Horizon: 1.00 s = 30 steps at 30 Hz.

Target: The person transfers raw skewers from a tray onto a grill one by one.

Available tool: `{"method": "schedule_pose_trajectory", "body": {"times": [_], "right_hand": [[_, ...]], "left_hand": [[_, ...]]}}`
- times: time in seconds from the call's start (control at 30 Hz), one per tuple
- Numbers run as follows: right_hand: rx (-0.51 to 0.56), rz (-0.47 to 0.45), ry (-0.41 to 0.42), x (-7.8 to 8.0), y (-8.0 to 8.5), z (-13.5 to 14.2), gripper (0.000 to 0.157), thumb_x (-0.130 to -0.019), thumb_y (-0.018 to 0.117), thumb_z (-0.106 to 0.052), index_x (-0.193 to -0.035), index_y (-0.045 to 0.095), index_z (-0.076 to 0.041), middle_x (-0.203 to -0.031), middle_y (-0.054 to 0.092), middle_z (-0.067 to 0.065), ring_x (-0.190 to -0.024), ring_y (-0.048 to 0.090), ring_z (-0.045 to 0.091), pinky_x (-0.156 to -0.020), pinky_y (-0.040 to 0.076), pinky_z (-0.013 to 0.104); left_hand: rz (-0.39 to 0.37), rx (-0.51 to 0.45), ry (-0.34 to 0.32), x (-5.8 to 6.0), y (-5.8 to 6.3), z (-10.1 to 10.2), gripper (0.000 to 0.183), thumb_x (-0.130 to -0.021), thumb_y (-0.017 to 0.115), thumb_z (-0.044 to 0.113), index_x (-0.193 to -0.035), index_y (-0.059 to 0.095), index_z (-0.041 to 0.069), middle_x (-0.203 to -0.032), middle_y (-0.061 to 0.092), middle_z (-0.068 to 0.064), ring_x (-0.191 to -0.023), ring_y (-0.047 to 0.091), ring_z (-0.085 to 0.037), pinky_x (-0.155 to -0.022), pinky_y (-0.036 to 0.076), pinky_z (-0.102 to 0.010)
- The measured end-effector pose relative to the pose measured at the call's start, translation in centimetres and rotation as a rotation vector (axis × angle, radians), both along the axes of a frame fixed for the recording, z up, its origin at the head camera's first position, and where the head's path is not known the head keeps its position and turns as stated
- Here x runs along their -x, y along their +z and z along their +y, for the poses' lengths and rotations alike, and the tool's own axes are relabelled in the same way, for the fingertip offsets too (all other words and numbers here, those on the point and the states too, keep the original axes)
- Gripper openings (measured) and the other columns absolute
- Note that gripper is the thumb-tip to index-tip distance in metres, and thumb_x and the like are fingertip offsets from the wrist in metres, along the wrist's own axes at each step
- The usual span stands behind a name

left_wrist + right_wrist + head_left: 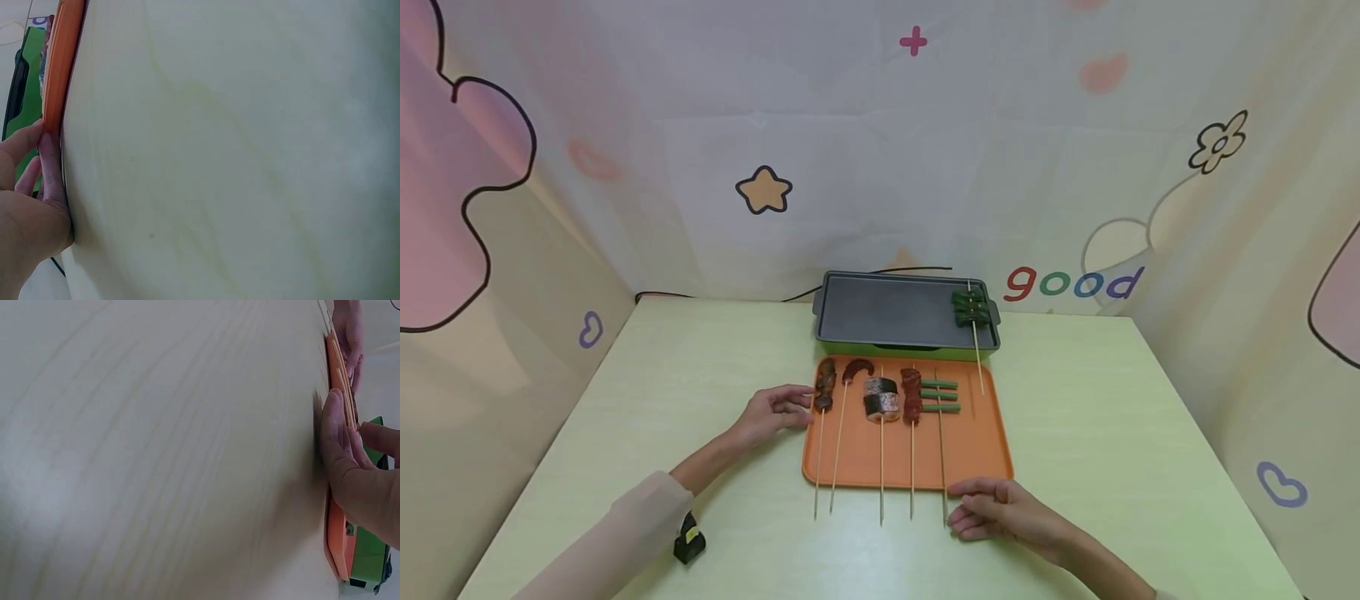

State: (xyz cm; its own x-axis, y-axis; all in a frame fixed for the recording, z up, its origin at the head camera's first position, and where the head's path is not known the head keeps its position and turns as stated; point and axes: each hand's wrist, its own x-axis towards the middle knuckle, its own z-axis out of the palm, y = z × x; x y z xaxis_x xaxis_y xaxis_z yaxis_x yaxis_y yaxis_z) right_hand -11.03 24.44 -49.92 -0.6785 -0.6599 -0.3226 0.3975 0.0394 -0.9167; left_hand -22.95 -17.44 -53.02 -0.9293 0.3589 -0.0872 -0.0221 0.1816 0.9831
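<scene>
Left hand (771, 412), right hand (1000, 508), both at the orange tray (857, 454)!

Printed fabric (880, 133) hangs creased at the back, and below it spreads a pale table (1112, 433) with faint grain. Up against the fabric sits the griddle (887, 312), a flat dark plate over a green body. In front of it, the smooth, round-cornered tray.

Now the hands! The left reaches in from a pale sleeve (625, 517), loosely bent, fingertips touching the tray's left edge, no clench there. The right comes from the lower right, fingers relaxed and parted, tips right by the lower end of the green-stalk skewer (951, 396); whether they touch it, I can't tell.

And that skewer is rightmost of five on the tray, its three slim stalks set crosswise! Next left, glossy reddish meat (912, 392), then fat black-and-white rolls (882, 400), a dark curled piece (859, 367) and lumpy brown chunks (825, 383). Crinkled green leaves (972, 312) lie skewered on the griddle's right end, the stick overhanging the tray.
</scene>
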Motion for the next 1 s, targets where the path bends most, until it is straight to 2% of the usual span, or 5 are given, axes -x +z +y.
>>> {"method": "schedule_pose_trajectory", "body": {"times": [0.2, 0.5, 0.67, 0.87, 1.0], "right_hand": [[0.000, -0.011, -0.023, -0.2, 0.0, -0.8, 0.052, -0.108, 0.051, -0.014, -0.147, 0.035, 0.016, -0.118, 0.071, 0.013, -0.106, 0.072, 0.016, -0.095, 0.058, 0.031], [-0.042, -0.071, -0.134, -0.3, 0.0, -2.0, 0.070, -0.103, 0.061, -0.013, -0.153, 0.021, 0.014, -0.122, 0.071, 0.019, -0.109, 0.073, 0.022, -0.095, 0.058, 0.033], [-0.022, -0.102, -0.163, -0.4, -0.1, -2.3, 0.073, -0.102, 0.062, -0.011, -0.153, 0.017, 0.015, -0.122, 0.072, 0.019, -0.111, 0.073, 0.022, -0.097, 0.057, 0.033], [-0.047, -0.090, -0.198, -0.4, 0.1, -2.1, 0.067, -0.101, 0.064, -0.011, -0.151, 0.027, 0.016, -0.117, 0.075, 0.013, -0.107, 0.073, 0.018, -0.095, 0.058, 0.030], [-0.057, -0.080, -0.235, -0.5, 0.3, -1.7, 0.061, -0.100, 0.065, -0.009, -0.146, 0.035, 0.019, -0.116, 0.075, 0.013, -0.105, 0.074, 0.018, -0.093, 0.059, 0.030]], "left_hand": [[0.003, -0.002, 0.001, 0.1, 0.1, 0.2, 0.048, -0.093, 0.072, 0.001, -0.138, 0.056, -0.010, -0.122, 0.064, -0.030, -0.087, 0.069, 0.002, -0.073, 0.056, -0.018], [0.001, -0.009, -0.005, 0.0, 0.2, 0.1, 0.049, -0.094, 0.071, 0.002, -0.139, 0.055, -0.010, -0.123, 0.062, -0.032, -0.088, 0.069, 0.002, -0.074, 0.056, -0.018], [0.002, -0.003, -0.001, 0.0, 0.2, 0.2, 0.049, -0.093, 0.072, 0.002, -0.138, 0.056, -0.010, -0.121, 0.065, -0.030, -0.087, 0.069, 0.002, -0.074, 0.056, -0.018], [0.007, -0.011, -0.005, 0.0, 0.1, 0.2, 0.048, -0.093, 0.071, 0.000, -0.138, 0.055, -0.011, -0.122, 0.064, -0.032, -0.087, 0.069, 0.002, -0.073, 0.056, -0.018], [-0.002, -0.005, 0.002, 0.0, 0.1, 0.2, 0.048, -0.093, 0.071, 0.000, -0.138, 0.056, -0.010, -0.123, 0.063, -0.032, -0.087, 0.069, 0.002, -0.073, 0.056, -0.018]]}}
